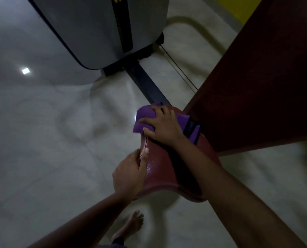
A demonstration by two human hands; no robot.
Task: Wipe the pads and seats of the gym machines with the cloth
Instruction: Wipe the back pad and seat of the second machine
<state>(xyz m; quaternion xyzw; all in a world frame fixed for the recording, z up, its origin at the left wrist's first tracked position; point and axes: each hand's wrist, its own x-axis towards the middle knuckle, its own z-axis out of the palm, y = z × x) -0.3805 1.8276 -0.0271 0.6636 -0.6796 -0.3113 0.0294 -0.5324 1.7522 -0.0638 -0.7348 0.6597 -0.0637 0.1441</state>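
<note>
A dark red padded seat [160, 169] of a gym machine lies just below me, shiny with a wet patch near its left side. My right hand [162, 127] presses a purple cloth [143, 119] onto the seat's far end, fingers spread over the cloth. My left hand [129, 172] grips the seat's left edge, thumb on top. A dark red back pad [256, 86] rises to the right of the seat. A black strap [190, 127] crosses the cloth's right part.
The grey weight-stack housing [99, 29] stands at the top, joined to the seat by a dark blue floor beam [145, 81]. A thin cable [179, 68] runs beside it. The tiled floor [42, 140] spreads to the left. My bare foot [131, 224] stands below the seat.
</note>
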